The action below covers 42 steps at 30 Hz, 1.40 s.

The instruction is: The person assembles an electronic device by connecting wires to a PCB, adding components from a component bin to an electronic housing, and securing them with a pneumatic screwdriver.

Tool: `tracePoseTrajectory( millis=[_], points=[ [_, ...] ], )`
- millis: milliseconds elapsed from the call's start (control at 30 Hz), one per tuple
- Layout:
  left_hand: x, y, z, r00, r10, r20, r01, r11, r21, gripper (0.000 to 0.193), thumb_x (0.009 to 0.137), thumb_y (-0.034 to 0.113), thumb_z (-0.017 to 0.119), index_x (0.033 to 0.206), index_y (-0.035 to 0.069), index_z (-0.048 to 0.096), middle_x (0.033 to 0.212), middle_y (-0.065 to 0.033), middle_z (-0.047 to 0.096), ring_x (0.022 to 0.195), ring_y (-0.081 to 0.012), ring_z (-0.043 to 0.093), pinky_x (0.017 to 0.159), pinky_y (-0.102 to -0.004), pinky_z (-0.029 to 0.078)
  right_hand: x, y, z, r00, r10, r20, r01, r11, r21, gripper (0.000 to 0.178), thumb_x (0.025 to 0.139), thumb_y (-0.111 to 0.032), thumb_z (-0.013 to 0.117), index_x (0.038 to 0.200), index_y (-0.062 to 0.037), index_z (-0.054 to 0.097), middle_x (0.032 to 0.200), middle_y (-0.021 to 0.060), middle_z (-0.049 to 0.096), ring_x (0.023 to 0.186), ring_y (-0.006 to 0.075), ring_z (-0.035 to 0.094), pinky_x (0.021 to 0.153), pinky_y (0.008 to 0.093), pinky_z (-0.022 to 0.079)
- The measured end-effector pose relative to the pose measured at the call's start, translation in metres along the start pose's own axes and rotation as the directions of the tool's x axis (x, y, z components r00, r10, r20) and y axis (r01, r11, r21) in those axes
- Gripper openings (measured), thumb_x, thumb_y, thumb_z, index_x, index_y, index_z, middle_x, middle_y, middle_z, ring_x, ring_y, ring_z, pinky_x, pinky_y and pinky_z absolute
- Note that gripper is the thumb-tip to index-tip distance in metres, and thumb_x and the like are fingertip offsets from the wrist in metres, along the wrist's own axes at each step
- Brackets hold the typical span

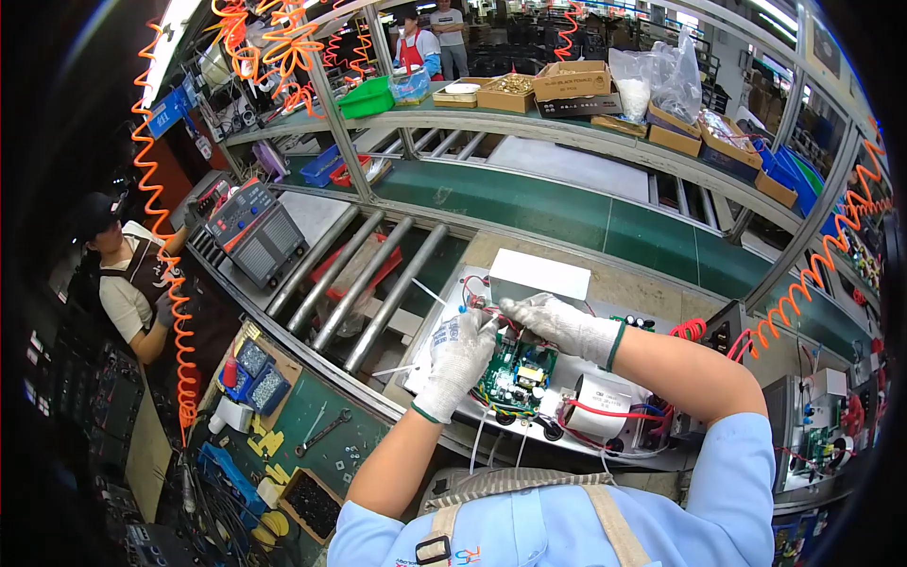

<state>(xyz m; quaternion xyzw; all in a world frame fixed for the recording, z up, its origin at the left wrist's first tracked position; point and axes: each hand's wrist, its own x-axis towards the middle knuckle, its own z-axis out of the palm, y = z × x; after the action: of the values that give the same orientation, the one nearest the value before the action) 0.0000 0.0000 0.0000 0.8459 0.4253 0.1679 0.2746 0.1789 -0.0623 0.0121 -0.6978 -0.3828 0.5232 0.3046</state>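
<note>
Currently, a white-gloved left hand (460,357) and right hand (565,326) meet over thin red wires (474,288) at the left end of a pale chassis panel (416,382). Fingers are curled in on both; their grip is too small to tell. The panel sits right in front of the person, carrying a green circuit board (505,364) and a white cylinder (598,404); a white box (539,275) stands at its far side. Left of it, metal rollers (376,295), then a grey power unit (255,231). Near left, a green bench (321,399) with a wrench (322,433). Beyond, a green belt (557,203) runs under a shelf holding a green basket (367,98) and an open carton (572,83). Orange coiled hoses (182,326) hang left and right. A co-worker (126,274) stands at far left.
</note>
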Motion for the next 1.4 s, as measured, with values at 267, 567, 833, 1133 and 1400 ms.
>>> tracePoseTrajectory(
  millis=[267,567,833,1133,1400],
  points=[
    [-0.018,0.022,0.007,0.992,-0.008,0.125,0.044,0.958,-0.283,0.035,0.088,0.027,0.065,0.109,-0.001,0.066,0.083,-0.0161,0.070,0.082,-0.0280,0.069,0.075,-0.0396,0.052,-0.010,0.034,0.004,0.885,-0.453,-0.108,0.444,0.891,-0.096,0.033,0.097,-0.029,0.061,0.124,-0.0105,0.067,0.107,0.0068,0.073,0.098,0.0111,0.063,0.090,0.0280,0.050],
    [-0.020,0.022,-0.018,0.984,0.094,0.153,0.090,0.479,-0.873,0.017,0.094,0.010,0.064,0.107,0.000,0.067,0.084,-0.0038,0.068,0.073,-0.0082,0.062,0.068,-0.0234,0.051,-0.004,0.023,0.012,0.881,-0.444,-0.164,0.447,0.894,-0.017,0.028,0.094,-0.018,0.068,0.117,-0.0026,0.069,0.104,0.0042,0.073,0.093,0.0072,0.063,0.084,0.0239,0.053],
    [-0.025,0.015,-0.016,0.981,0.020,0.194,0.133,0.660,-0.740,0.022,0.094,0.023,0.066,0.087,0.002,0.070,0.070,-0.0035,0.067,0.065,-0.0068,0.059,0.062,-0.0222,0.046,-0.022,0.009,0.012,0.926,-0.344,-0.153,0.350,0.937,0.007,0.029,0.093,-0.019,0.067,0.119,-0.0053,0.070,0.101,0.0053,0.073,0.090,0.0092,0.064,0.083,0.0256,0.053],
    [-0.020,0.012,-0.019,0.973,0.034,0.228,0.133,0.725,-0.676,0.022,0.093,0.024,0.068,0.083,0.005,0.068,0.064,-0.0020,0.064,0.058,-0.0057,0.056,0.056,-0.0224,0.042,-0.024,-0.003,0.017,0.963,-0.221,-0.156,0.236,0.968,0.089,0.031,0.091,-0.018,0.067,0.118,-0.0039,0.070,0.099,0.0074,0.074,0.088,0.0118,0.066,0.081,0.0279,0.055],
    [-0.013,0.012,-0.010,0.996,-0.001,0.087,0.050,0.823,-0.565,0.032,0.095,0.027,0.064,0.091,-0.004,0.067,0.069,-0.0025,0.061,0.061,-0.0075,0.048,0.057,-0.0264,0.041,-0.013,0.025,0.027,0.826,-0.548,-0.129,0.522,0.831,-0.193,0.026,0.085,-0.007,0.066,0.110,-0.0042,0.071,0.090,0.0087,0.074,0.083,0.0139,0.067,0.075,0.0288,0.054]
  ],
)
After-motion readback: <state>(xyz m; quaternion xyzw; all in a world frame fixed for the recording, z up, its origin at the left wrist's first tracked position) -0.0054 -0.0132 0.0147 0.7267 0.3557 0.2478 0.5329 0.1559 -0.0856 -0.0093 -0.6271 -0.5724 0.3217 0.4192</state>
